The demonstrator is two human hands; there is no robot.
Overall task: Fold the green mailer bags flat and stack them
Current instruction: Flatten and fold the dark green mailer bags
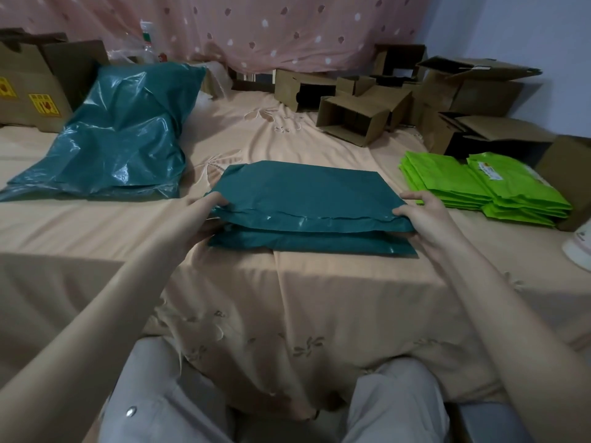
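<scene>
A dark green mailer bag (303, 193), folded flat, lies on top of a small stack of folded dark green bags (313, 243) in the middle of the bed. My left hand (204, 212) grips the top bag's left edge, thumb over it and fingers underneath. My right hand (422, 212) holds its right edge, thumb on top near the corner. A large glossy dark green bag (118, 132) holding unfolded mailers lies at the left. A stack of bright green folded mailers (486, 187) sits at the right.
Several open cardboard boxes (351, 119) crowd the back right, and a bigger box (28, 87) stands at the back left. A pink dotted curtain (271, 27) hangs behind. A white object (580, 251) pokes in at the right edge. My knees (393, 404) press against the bed's front.
</scene>
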